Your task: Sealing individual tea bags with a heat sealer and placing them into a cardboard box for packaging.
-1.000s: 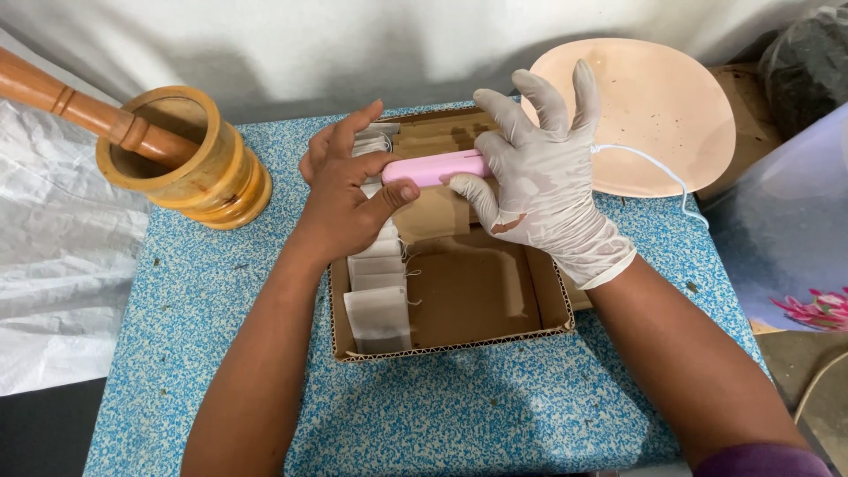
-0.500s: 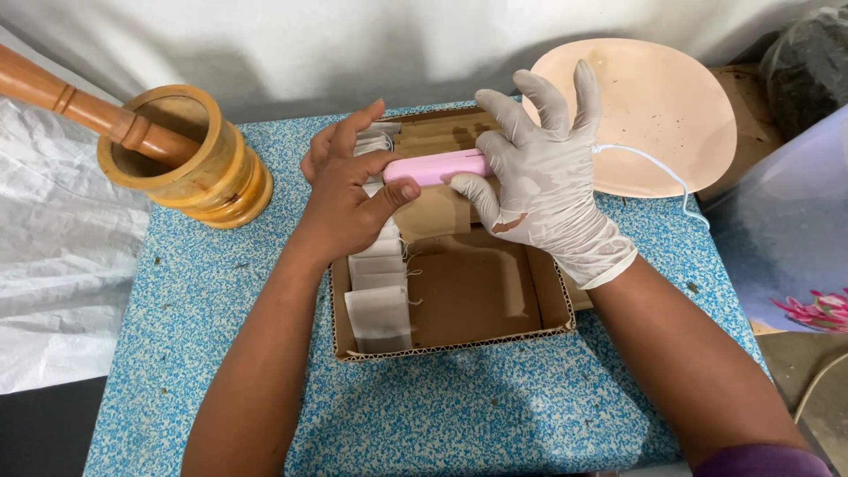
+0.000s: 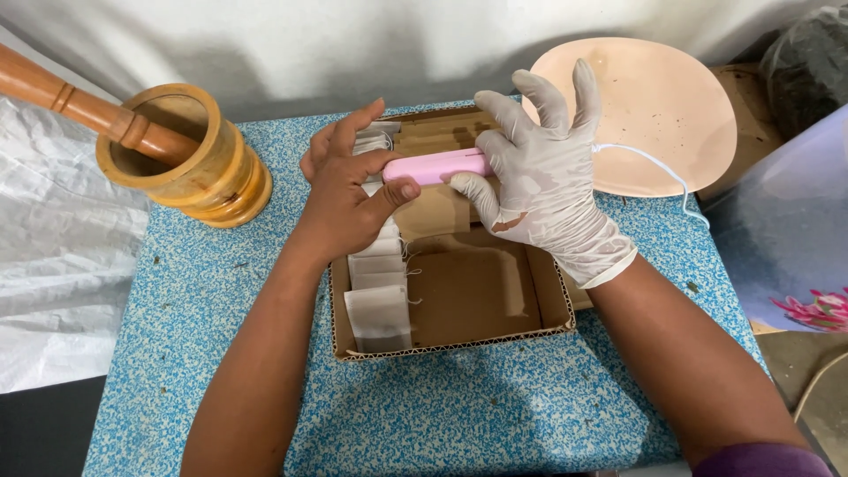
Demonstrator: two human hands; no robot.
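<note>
In the head view, a pink bar-shaped device lies with its long axis almost level across the picture, the left end a little lower, held above the far half of a shallow cardboard box. The bare left hand is closed on its left end — the thumb presses from below and the fingers lie behind it. The right hand, in a whitish glove, pinches the right end with the thumb under it, while the other fingers are spread upward. A thin white cable runs from behind the gloved hand to the right. Inside the box, along its left wall, a row of small white paper sachets stands one behind another; the rest of the box floor is bare brown card. The box rests on a blue speckled table. At the far left stands a wooden mortar with a wooden pestle leaning in it, and at the far right lies a pale pink round plate.
</note>
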